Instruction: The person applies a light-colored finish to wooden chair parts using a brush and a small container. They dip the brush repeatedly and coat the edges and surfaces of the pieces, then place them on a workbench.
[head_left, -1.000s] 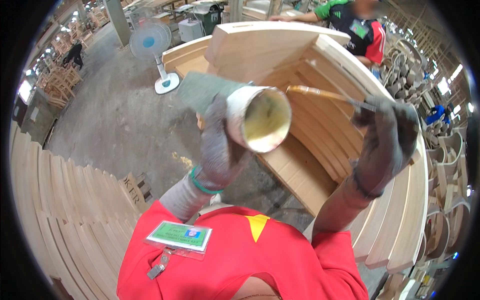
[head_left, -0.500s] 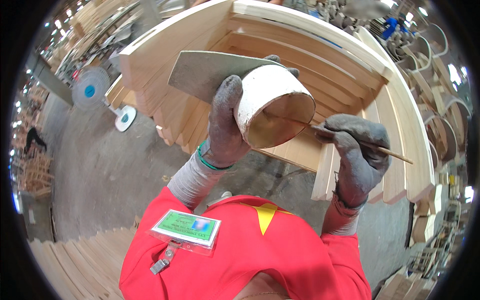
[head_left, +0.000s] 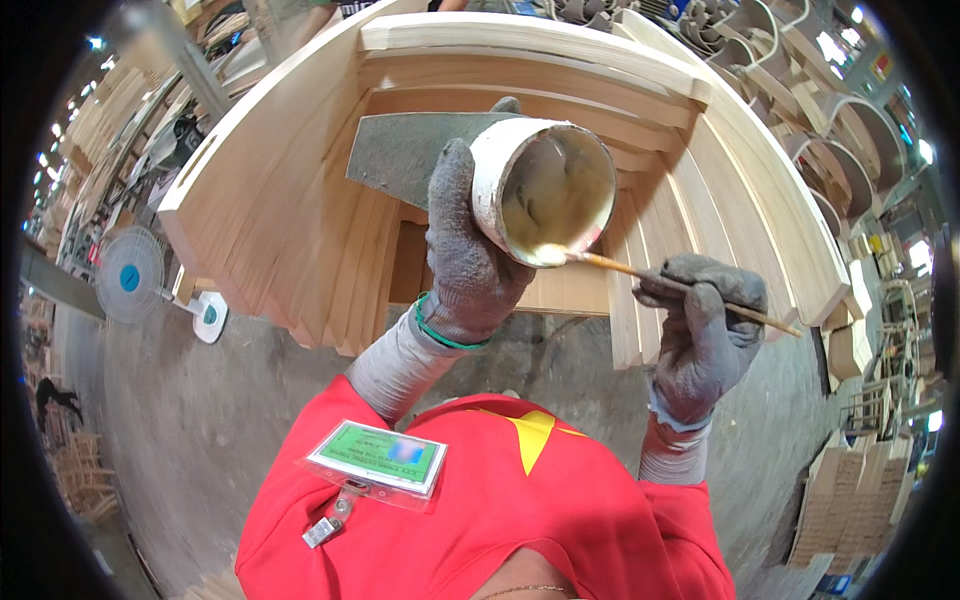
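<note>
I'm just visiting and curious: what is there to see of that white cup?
The white cup is short, round and wide-mouthed, its outside scuffed; plastic or cardboard, I can't tell. Inside is a pale yellowish, wet-looking substance, also smeared on the lower rim. It is tilted, its open mouth facing the camera, and held up by the gloved left hand. A thin stick meets the rim's lower edge, and a flat grey plate seems to adjoin its far side.

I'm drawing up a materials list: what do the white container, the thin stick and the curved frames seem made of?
White container: possibly plastic or card; dull, scuffed outer wall. Thin stick: likely wood or bamboo; tan, apparently bare. Curved frames: wood, apparently unvarnished; pale faces show grain.
</note>
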